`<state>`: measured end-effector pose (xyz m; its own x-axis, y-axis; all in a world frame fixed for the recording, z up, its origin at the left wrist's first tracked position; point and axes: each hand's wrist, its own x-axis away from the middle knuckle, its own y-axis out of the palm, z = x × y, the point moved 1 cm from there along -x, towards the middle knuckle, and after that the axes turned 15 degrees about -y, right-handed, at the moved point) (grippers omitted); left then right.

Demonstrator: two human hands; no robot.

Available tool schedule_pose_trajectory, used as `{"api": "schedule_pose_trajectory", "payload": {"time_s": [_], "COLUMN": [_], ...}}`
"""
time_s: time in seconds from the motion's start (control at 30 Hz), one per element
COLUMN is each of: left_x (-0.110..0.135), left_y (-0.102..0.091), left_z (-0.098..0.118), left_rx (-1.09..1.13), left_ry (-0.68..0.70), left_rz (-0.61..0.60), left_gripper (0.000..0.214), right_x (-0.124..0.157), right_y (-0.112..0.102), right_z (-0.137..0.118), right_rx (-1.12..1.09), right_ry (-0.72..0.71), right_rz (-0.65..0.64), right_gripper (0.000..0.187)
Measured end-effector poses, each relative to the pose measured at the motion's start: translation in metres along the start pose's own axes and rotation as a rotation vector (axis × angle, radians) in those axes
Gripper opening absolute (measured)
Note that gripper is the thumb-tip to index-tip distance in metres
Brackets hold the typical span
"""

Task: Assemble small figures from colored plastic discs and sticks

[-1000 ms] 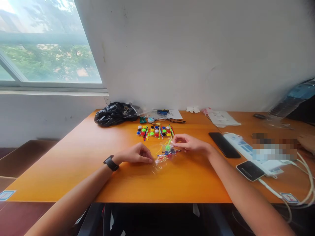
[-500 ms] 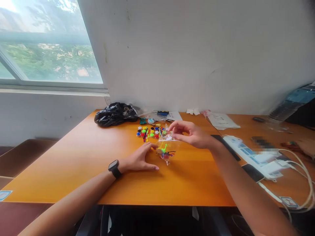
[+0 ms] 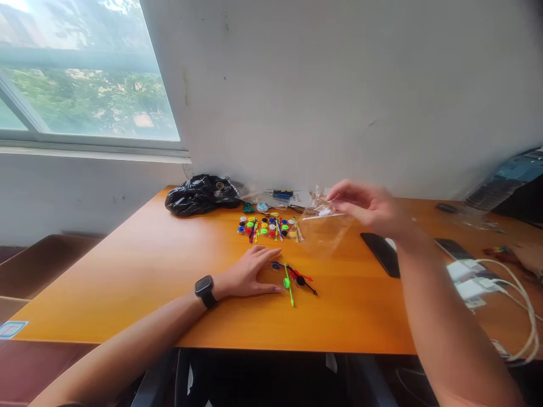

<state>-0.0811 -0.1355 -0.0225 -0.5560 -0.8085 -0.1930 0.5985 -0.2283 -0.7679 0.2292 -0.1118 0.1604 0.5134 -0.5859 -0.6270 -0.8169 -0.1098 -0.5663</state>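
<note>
My left hand (image 3: 253, 273) rests open on the wooden table, fingers spread and empty, a black watch (image 3: 205, 290) on its wrist. Just right of its fingertips lie loose plastic arrows with round centres, like game spinner arrows: a green arrow (image 3: 287, 284), a black arrow (image 3: 302, 281), a red arrow and a dark blue one. Raised over the table's right half, my right hand (image 3: 365, 204) pinches a clear plastic bag (image 3: 324, 234) by its top. A white round piece (image 3: 324, 212) shows near the bag's upper edge.
Behind the hands, rows of coloured discs and arrows (image 3: 269, 228) lie together. A black plastic bag (image 3: 202, 196) sits at the back left. On the right are phones (image 3: 380, 254), a mouse (image 3: 447, 207), chargers with white cables (image 3: 526, 316) and a big clear bottle (image 3: 504, 178).
The spinner arrows that were in the clear bag now lie on the table by my left hand. My right hand has lifted the bag up and to the right.
</note>
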Motion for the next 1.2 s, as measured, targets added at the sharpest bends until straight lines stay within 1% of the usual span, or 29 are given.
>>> {"api": "schedule_pose_trajectory", "payload": {"time_s": [0.07,0.13,0.2,0.27,0.3,0.33,0.43,0.5,0.57,0.63,0.67,0.7,0.77,0.83,0.87,0.9,0.93,0.97,1.0,1.07,1.13,1.2], "left_x": [0.0,-0.001,-0.002,-0.002,-0.002,-0.002,-0.001,-0.001,-0.001,-0.001,-0.002,-0.002,-0.001,0.0,0.001,0.002,0.002,0.003,0.003,0.002,0.001,-0.001], "left_y": [0.001,0.003,0.004,0.005,0.005,0.005,0.005,0.005,0.004,0.004,0.003,0.003,0.002,0.0,0.0,-0.001,-0.002,-0.003,-0.003,-0.004,-0.002,0.0], "left_z": [0.001,0.003,0.004,0.005,0.005,0.005,0.004,0.004,0.005,0.006,0.006,0.006,0.006,0.004,0.002,0.001,-0.001,-0.003,-0.004,-0.007,-0.009,-0.011], "left_rx": [-0.019,-0.034,-0.049,-0.063,-0.068,-0.071,-0.075,-0.078,-0.08,-0.074,-0.068,-0.061,-0.043,-0.018,0.0,0.017,0.032,0.042,0.047,0.045,0.043,0.053], "left_ry": [0.037,0.059,0.065,0.069,0.071,0.074,0.075,0.071,0.068,0.071,0.072,0.069,0.058,0.051,0.052,0.053,0.054,0.051,0.045,0.028,0.005,-0.019], "left_rz": [0.004,0.0,-0.009,-0.011,-0.009,-0.007,-0.007,-0.008,-0.006,-0.007,-0.006,-0.007,-0.007,-0.013,-0.015,-0.014,-0.009,0.001,0.015,0.043,0.075,0.105], "left_gripper": [0.094,0.091,0.087,0.081,0.079,0.076,0.07,0.067,0.066,0.064,0.064,0.065,0.066,0.068,0.069,0.07,0.07,0.068,0.066,0.058,0.05,0.042], "right_x": [0.001,0.0,-0.003,-0.008,-0.011,-0.016,-0.033,-0.048,-0.066,-0.085,-0.094,-0.102,-0.112,-0.113,-0.109,-0.102,-0.092,-0.078,-0.061,-0.021,0.023,0.065], "right_y": [-0.009,-0.011,-0.006,0.007,0.015,0.025,0.058,0.08,0.099,0.115,0.121,0.127,0.134,0.138,0.138,0.137,0.136,0.135,0.134,0.134,0.136,0.141], "right_z": [0.018,0.042,0.068,0.094,0.106,0.117,0.144,0.159,0.17,0.179,0.181,0.183,0.183,0.178,0.174,0.168,0.16,0.15,0.137,0.106,0.071,0.039], "right_rx": [-0.04,-0.113,-0.174,-0.265,-0.322,-0.376,-0.542,-0.625,-0.694,-0.712,-0.714,-0.711,-0.644,-0.436,-0.291,-0.146,-0.021,0.055,0.08,0.098,0.171,0.239], "right_ry": [0.025,0.075,0.158,0.273,0.309,0.335,0.422,0.482,0.515,0.529,0.533,0.541,0.554,0.515,0.464,0.392,0.305,0.23,0.179,0.102,0.047,0.029], "right_rz": [0.176,0.336,0.434,0.527,0.563,0.583,0.588,0.572,0.566,0.561,0.536,0.478,0.282,0.078,0.012,-0.032,-0.051,-0.076,-0.118,-0.175,-0.199,-0.239], "right_gripper": [0.019,0.02,0.018,0.013,0.01,0.009,0.012,0.013,0.013,0.012,0.013,0.016,0.033,0.052,0.056,0.054,0.047,0.039,0.034,0.032,0.038,0.056]}}
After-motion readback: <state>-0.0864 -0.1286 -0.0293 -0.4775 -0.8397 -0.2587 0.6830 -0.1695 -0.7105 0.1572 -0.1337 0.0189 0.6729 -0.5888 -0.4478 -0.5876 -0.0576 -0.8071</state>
